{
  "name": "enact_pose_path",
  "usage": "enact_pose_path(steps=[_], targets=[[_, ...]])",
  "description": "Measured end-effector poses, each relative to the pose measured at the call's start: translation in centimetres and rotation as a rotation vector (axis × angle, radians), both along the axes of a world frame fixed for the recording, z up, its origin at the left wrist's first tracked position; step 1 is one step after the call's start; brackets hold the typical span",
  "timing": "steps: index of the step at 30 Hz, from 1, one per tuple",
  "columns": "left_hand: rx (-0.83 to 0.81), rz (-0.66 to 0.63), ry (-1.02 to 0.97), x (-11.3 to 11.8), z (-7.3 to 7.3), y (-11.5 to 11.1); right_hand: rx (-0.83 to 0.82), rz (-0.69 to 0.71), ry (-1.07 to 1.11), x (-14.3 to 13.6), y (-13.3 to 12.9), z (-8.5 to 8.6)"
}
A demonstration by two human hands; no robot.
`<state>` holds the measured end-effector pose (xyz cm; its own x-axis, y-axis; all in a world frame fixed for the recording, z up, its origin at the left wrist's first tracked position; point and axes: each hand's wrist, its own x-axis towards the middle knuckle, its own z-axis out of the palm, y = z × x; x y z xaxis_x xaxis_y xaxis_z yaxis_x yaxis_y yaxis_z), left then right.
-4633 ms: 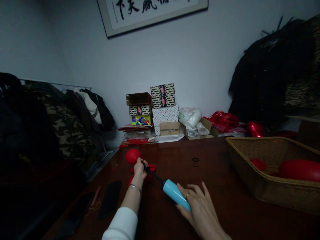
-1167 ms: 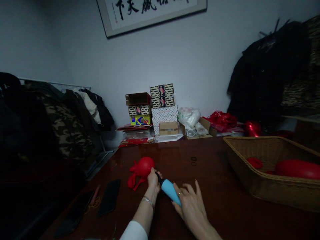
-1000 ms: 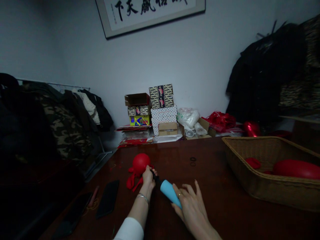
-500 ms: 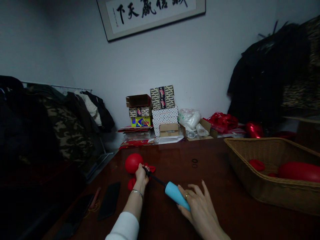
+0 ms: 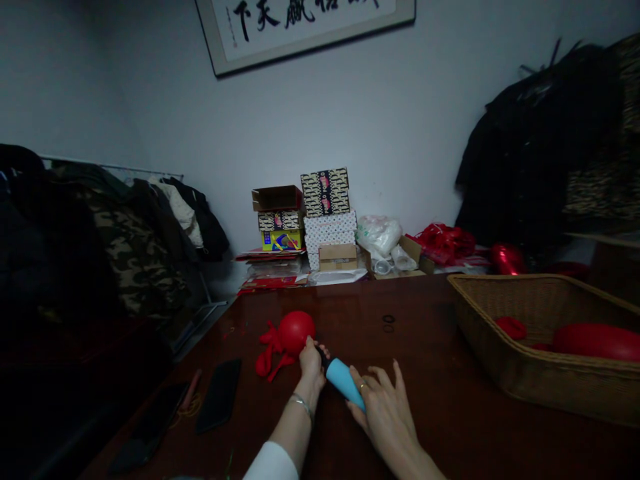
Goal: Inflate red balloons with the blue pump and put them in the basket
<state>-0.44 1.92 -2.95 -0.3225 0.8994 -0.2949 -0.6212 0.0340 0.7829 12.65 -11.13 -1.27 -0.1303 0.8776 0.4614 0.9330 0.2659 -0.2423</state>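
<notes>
Red balloon point(image 5: 297, 331), just beyond left hand point(image 5: 311, 362), seemingly gripped

Hung coats point(image 5: 133, 257) and stacked boxes point(image 5: 327, 227) suggest a storeroom.

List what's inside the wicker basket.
Inside the wicker basket lie a large red balloon-like shape, a small red piece and a red sliver between them. The near wall covers whatever lies low behind it; the right end is cut off.

Left hand point(image 5: 311, 365) now close to blue pump point(image 5: 345, 383); black rod point(image 5: 323, 359), long a moment ago, mostly out of view. Red balloon point(image 5: 297, 331) shifted right, bigger than at first. Limp balloons point(image 5: 265, 363) more exposed.
</notes>
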Motion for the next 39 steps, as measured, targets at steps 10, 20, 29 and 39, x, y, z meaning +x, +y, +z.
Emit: enact_pose_path(steps=[10,20,29,39], targets=[[0.054,0.062,0.032,-4.4,3.7,2.9,0.035,0.091,0.075,0.8,-0.8,1.3],[0.092,0.102,0.032,-7.9,6.7,4.6,0.024,0.144,0.115,2.9,-1.2,2.7],[0.049,0.087,0.001,-4.5,4.1,3.2,0.037,0.049,0.002,2.3,-0.8,2.0],[0.01,-0.023,-0.019,1.1,1.4,0.1,0.014,-0.024,-0.043,0.9,-0.4,1.1]])
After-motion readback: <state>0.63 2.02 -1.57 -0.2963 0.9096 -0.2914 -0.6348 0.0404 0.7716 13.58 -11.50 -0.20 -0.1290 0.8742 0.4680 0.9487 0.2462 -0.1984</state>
